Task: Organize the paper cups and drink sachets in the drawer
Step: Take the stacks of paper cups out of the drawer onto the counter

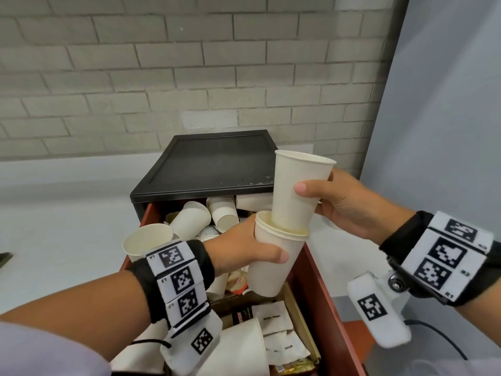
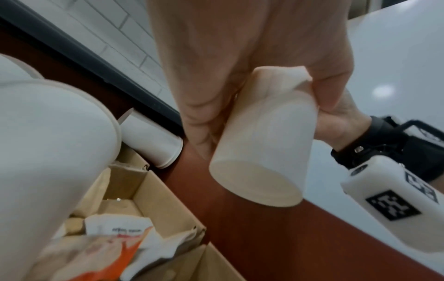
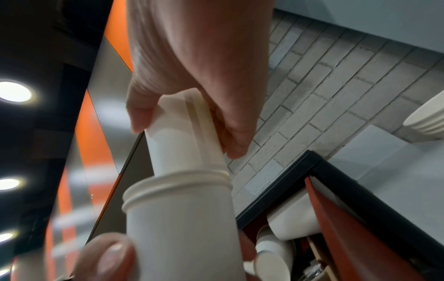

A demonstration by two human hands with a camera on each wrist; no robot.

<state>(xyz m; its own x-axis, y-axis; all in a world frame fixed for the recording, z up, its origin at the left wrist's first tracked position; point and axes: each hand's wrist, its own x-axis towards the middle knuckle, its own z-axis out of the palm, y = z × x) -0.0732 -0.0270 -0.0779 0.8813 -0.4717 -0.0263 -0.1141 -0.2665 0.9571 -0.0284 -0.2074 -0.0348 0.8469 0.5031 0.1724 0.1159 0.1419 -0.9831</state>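
Observation:
Above the open red-brown drawer, my left hand grips a stack of nested white paper cups, thumb across its front. My right hand holds a single white cup upright, its base sitting inside the stack's mouth. In the left wrist view the stack's base hangs over the drawer's side wall. The right wrist view shows the single cup entering the stack's ringed rims. Loose cups lie jumbled in the drawer. White sugar sachets lie in the drawer's front part.
The drawer hangs out of a black cabinet against a grey brick wall. A cardboard divider box sits inside along the right wall. An orange-and-white sachet lies crumpled among the cups. A large cup stands by my left wrist.

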